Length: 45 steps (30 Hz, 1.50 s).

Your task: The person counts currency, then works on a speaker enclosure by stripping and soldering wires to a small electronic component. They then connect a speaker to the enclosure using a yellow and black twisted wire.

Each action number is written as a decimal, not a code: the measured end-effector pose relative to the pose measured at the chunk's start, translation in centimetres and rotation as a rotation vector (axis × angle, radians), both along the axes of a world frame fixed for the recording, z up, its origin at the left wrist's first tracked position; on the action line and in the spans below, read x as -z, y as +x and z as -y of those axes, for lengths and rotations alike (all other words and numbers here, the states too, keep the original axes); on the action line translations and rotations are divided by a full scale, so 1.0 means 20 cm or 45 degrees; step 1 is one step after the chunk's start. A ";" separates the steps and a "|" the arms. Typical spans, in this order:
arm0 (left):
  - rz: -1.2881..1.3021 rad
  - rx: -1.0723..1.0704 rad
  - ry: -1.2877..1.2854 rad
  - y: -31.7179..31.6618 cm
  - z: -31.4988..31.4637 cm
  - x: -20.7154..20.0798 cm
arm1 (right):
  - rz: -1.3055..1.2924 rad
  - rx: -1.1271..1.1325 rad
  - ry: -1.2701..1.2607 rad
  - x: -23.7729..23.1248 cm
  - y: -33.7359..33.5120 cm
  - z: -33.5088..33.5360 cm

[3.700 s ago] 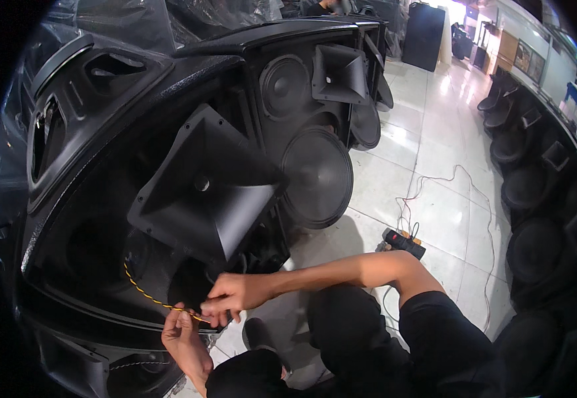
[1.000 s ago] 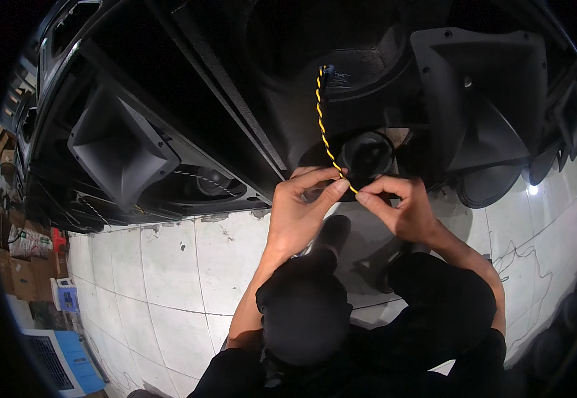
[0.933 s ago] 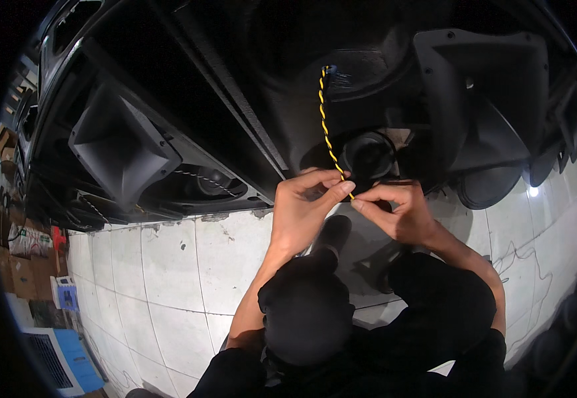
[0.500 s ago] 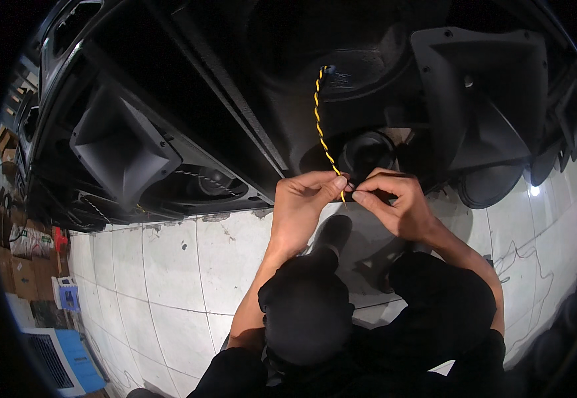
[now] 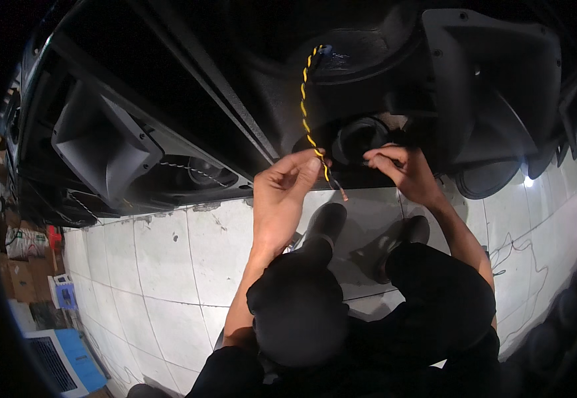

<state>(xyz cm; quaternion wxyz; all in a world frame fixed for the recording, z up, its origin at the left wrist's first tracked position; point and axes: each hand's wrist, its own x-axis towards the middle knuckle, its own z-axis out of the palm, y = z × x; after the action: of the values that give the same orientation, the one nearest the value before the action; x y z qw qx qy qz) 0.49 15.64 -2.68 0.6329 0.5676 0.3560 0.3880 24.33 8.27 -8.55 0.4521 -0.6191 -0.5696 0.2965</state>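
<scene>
A twisted yellow-and-black wire comes out of a hole in the black speaker cabinet and hangs toward me. My left hand pinches it near its lower end, between thumb and forefinger. Below the fingertips the wire's end pokes out, with a bare coppery tip. To the right, apart from the wire, my right hand has its thumb and fingers pressed together. Whatever may be between those fingertips is too small to make out. Behind the right fingertips lies a round dark opening in the cabinet.
Grey horn flares sit in the cabinets, another horn at left. White tiles cover the floor, with a thin loose cable at right. A blue-and-white boxy appliance and cardboard boxes stand at far left.
My right hand has come off the wire's end and moved up and right. My left hand keeps its pinch, shifted slightly left. A bare coppery tip now shows.
</scene>
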 end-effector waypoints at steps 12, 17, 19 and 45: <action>-0.018 -0.340 -0.046 -0.05 -0.07 0.06 | 1.694 -0.156 -0.209 0.97 0.26 -0.26; 0.080 -0.313 -0.109 -0.05 -0.08 0.06 | 1.833 -0.251 -0.109 1.04 0.28 -0.25; 0.054 -0.295 -0.110 -0.06 -0.09 0.07 | 2.084 -0.123 0.492 1.16 0.33 -0.17; 0.372 -0.409 0.342 -0.72 0.64 -0.42 | 1.487 -0.137 0.320 -1.17 -0.52 0.67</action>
<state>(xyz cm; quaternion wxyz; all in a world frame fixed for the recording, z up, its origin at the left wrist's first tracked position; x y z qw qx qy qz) -13.91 2.76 5.78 0.5267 0.5207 0.2914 0.6054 13.86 -5.23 14.86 0.1184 -0.5917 -0.7851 -0.1398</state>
